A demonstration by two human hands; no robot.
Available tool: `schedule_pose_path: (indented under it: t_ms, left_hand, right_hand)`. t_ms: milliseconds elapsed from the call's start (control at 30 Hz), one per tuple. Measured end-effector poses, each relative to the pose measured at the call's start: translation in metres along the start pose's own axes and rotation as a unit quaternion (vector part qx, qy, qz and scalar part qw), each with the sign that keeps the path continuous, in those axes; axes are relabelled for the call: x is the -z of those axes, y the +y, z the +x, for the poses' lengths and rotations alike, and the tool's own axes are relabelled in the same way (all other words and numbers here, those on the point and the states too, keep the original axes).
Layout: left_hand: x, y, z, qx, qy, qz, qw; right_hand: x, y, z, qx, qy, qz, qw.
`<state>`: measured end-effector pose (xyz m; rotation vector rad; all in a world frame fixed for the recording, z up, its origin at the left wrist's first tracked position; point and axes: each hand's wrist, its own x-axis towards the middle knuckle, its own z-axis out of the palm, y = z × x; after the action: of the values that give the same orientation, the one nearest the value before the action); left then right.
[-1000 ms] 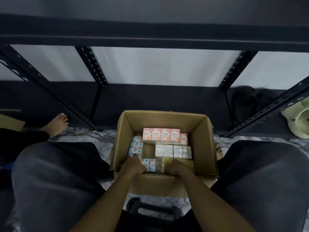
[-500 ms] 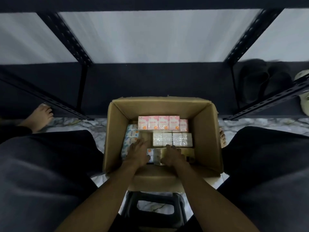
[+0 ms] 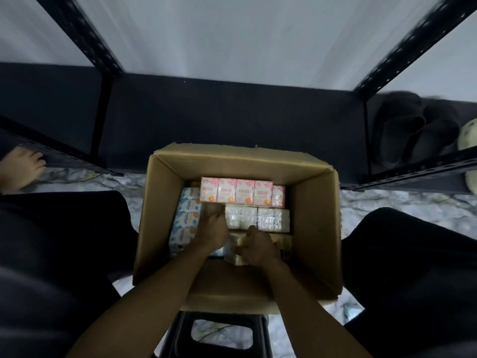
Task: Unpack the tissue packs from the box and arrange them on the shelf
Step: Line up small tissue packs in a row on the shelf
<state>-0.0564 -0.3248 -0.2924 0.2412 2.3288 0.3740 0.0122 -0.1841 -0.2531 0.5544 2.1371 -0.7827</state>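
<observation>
Hands work inside the box [image 3: 313,215]: the right hand [image 3: 258,248] curls over a yellowish pack [image 3: 233,255] at the near wall, apparently gripping it, while the left hand [image 3: 213,232] reaches into the gap beside the white packs [image 3: 258,219], its grip unclear. The yellowish row's long axis runs rightward from the right hand, so that hand is nearer. The shelf [image 3: 232,109] lies beyond the box's far wall.

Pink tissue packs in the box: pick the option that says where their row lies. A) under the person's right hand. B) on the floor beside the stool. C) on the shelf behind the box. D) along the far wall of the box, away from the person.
D: the pink tissue packs stand in a row against the far wall of the cardboard box, beyond the white packs and both hands.
</observation>
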Motion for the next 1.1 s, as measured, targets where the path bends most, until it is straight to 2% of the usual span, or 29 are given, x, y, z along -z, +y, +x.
schedule_pose_path:
  t_ms: [67,133,200,267,700,867,1100]
  left_hand:
    - [0.002,0.009,0.012,0.092,0.008,-0.108,0.990]
    - [-0.001,0.012,0.026,0.155,-0.019,-0.224,0.962]
    - [-0.009,0.010,0.039,0.168,-0.039,-0.307,0.936]
    - [-0.017,0.008,0.046,0.168,-0.037,-0.327,0.929]
    - [-0.026,-0.004,0.029,0.113,-0.025,-0.235,0.965]
    - [-0.020,-0.005,0.023,0.089,-0.052,-0.188,0.977]
    - [-0.012,-0.005,0.012,0.016,-0.058,-0.002,0.998]
  right_hand:
    - [0.001,0.001,0.000,0.001,0.002,0.007,1.000]
    - [0.001,0.004,-0.002,0.009,0.009,0.012,1.000]
    - [0.001,0.006,-0.004,0.020,0.016,0.016,1.000]
    - [0.002,0.010,-0.008,0.033,0.025,0.016,0.999]
    - [0.012,0.017,-0.021,0.064,0.020,0.062,0.996]
    - [0.012,0.017,-0.019,0.064,0.024,0.080,0.994]
    - [0.003,0.021,-0.013,0.039,0.001,0.039,0.998]
